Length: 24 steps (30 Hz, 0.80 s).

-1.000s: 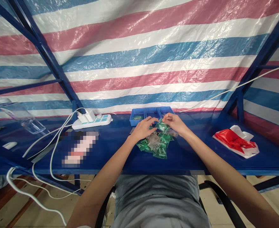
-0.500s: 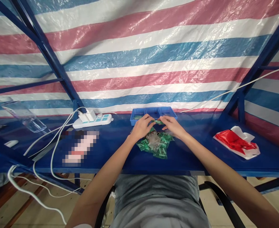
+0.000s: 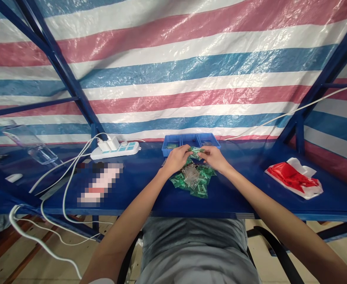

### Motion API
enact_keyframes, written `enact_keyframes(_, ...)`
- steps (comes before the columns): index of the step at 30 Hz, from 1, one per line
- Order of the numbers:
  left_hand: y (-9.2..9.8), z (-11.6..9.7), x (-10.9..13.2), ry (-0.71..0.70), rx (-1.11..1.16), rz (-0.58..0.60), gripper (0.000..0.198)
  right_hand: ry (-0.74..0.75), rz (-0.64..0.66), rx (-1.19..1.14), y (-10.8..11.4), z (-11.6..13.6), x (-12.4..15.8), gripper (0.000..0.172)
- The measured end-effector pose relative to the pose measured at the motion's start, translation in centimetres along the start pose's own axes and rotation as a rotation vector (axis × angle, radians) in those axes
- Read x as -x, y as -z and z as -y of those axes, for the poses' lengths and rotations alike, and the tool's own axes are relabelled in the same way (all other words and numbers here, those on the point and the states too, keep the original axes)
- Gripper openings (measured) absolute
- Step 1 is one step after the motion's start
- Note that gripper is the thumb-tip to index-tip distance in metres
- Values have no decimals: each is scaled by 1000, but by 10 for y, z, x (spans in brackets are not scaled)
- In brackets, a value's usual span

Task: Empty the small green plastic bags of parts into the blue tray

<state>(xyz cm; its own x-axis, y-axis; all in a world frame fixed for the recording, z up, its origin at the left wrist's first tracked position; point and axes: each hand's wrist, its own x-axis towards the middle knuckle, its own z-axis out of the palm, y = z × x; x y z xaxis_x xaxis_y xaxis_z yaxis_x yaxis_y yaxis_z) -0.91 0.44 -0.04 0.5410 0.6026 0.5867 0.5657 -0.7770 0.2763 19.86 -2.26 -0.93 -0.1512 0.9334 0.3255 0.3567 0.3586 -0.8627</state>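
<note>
Two hands are shown, left hand [image 3: 178, 158] and right hand [image 3: 215, 158], with one small green plastic packet [image 3: 195, 152] pinched between them. The heap of green plastic packets [image 3: 194, 182] cannot be counted exactly. One blue three-compartment plastic tray [image 3: 191, 137], one white power strip [image 3: 123, 150] carrying two white plugs [image 3: 108, 145], one red-and-white plastic bag [image 3: 293, 179] and one clear bottle [image 3: 28, 144] are counted.

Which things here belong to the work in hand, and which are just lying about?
In hand: left hand and right hand both pinch one green packet; pile of green packets lies beneath them; blue tray sits just behind.
Lying about: power strip, clear bottle at far left, red and white bag at right.
</note>
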Motion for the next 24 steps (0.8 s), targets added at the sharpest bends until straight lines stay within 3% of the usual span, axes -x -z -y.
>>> enact_keyframes(3, 2, -1, 0, 12, 14, 19, 19, 17, -35, 45, 0, -1, -1, 23)
enact_keyframes(5, 5, -4, 1, -3, 26, 40, 32, 9, -63, 43, 0, -2, -1, 23)
enact_keyframes(11, 11, -11, 4, -45, 2, 115, 50, -3, -116, -140, -1, 1, 0, 35)
enact_keyframes(17, 8, -7, 3, -51, -16, 55, 37, -67, -56, -277, -4, 5, 1, 29)
enact_keyframes(24, 4, -4, 2, -49, -57, -38, 20, -138, 19, -212, -8, 0, 1, 28)
